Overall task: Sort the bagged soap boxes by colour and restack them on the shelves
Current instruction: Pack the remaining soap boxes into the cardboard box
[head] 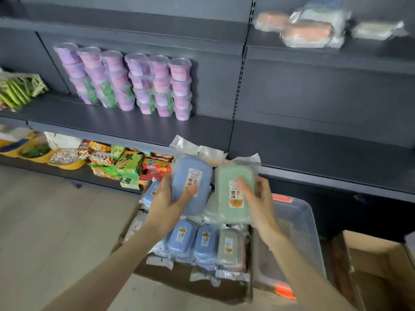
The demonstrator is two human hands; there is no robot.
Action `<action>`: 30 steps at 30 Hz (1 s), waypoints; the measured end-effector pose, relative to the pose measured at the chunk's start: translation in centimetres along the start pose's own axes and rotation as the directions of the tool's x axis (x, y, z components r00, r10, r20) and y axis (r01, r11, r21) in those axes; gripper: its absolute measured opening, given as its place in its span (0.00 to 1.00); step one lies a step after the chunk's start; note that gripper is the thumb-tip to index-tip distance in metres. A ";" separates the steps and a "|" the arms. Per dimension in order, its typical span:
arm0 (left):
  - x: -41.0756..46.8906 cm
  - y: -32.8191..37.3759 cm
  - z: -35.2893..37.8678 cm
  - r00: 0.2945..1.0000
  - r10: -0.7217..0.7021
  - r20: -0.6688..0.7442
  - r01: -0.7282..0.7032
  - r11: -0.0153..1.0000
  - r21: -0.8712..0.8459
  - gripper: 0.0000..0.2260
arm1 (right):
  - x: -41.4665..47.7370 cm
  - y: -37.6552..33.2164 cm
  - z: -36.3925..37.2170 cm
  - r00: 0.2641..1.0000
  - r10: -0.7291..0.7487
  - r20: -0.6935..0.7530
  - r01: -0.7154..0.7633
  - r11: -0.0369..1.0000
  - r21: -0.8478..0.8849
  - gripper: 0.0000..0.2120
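Note:
My left hand point(167, 204) grips a blue bagged soap box point(193, 176), thumb across its label. My right hand point(260, 200) holds a green bagged soap box point(232, 198) beside it. Both boxes are raised above an open cardboard carton point(170, 281) that holds several more bagged boxes, two blue ones point(193, 241) and a grey-green one point(229, 246) among them. On the top right shelf point(314, 50) lie bagged soap boxes: orange ones point(307, 33) and pale green ones point(379, 30), blurred.
Stacked clear tubs of purple and pink goods point(134, 84) fill the middle shelf at left; its right part point(314, 151) is bare. Snack boxes point(125, 164) sit on the low shelf. A clear plastic bin point(298, 223) and another carton point(377, 265) stand at right.

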State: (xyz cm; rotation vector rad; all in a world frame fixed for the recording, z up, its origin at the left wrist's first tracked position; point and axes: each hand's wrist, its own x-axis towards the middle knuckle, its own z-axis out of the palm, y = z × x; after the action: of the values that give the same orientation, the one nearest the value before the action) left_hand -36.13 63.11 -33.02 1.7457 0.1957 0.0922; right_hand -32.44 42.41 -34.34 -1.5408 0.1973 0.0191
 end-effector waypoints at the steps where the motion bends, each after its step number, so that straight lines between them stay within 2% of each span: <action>1: 0.7 -1.7 -1.2 1.000 -0.014 0.009 0.014 1.000 0.025 0.23 | 0.2 1.6 1.3 1.000 0.019 0.003 -0.019 0.999 -0.029 0.16; 3: 2.2 -5.3 -3.2 0.999 -0.051 0.019 0.049 0.993 0.112 0.23 | 0.5 4.7 3.5 0.997 0.070 0.010 -0.069 0.996 -0.055 0.18; 6: 4.1 -10.1 -5.1 0.989 -0.150 -0.003 0.140 0.912 0.386 0.35 | 0.9 9.1 6.2 0.991 0.136 0.004 -0.135 0.987 -0.088 0.16; 10: 6.2 -15.8 -6.3 0.967 -0.255 0.011 0.235 0.905 0.355 0.24 | 2.3 13.7 8.9 0.977 0.210 -0.025 -0.211 0.968 -0.138 0.17; 16: 9.7 -21.6 -6.9 0.917 -0.399 0.017 0.355 0.834 0.423 0.22 | 5.6 19.8 12.0 0.959 0.283 -0.004 -0.275 0.927 -0.254 0.08; 17: 10.4 -22.3 -6.9 0.913 -0.407 0.010 0.362 0.821 0.441 0.20 | 6.4 20.7 12.3 0.958 0.287 0.001 -0.274 0.915 -0.295 0.09; 19: 12.0 -24.3 -7.1 0.904 -0.428 -0.010 0.376 0.783 0.495 0.18 | 8.2 22.9 13.3 0.946 0.325 0.009 -0.294 0.865 -0.407 0.19; 21: 13.0 -25.2 -7.3 0.903 -0.429 -0.027 0.373 0.752 0.543 0.18 | 9.1 23.9 13.8 0.937 0.350 0.008 -0.312 0.845 -0.434 0.22; 26: 15.4 -28.5 -8.5 0.882 -0.468 -0.051 0.409 0.708 0.576 0.18 | 11.8 26.2 16.2 0.930 0.367 0.006 -0.305 0.781 -0.545 0.12; 30: 15.8 -30.8 -11.3 0.846 -0.531 -0.052 0.446 0.650 0.616 0.26 | 11.6 27.2 19.2 0.913 0.406 0.043 -0.320 0.776 -0.543 0.18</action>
State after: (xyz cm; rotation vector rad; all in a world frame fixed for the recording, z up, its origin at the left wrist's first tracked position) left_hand -24.99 82.29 -61.94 2.2699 0.6587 -0.5540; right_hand -22.50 61.03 -62.51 -2.0195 0.3878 0.5475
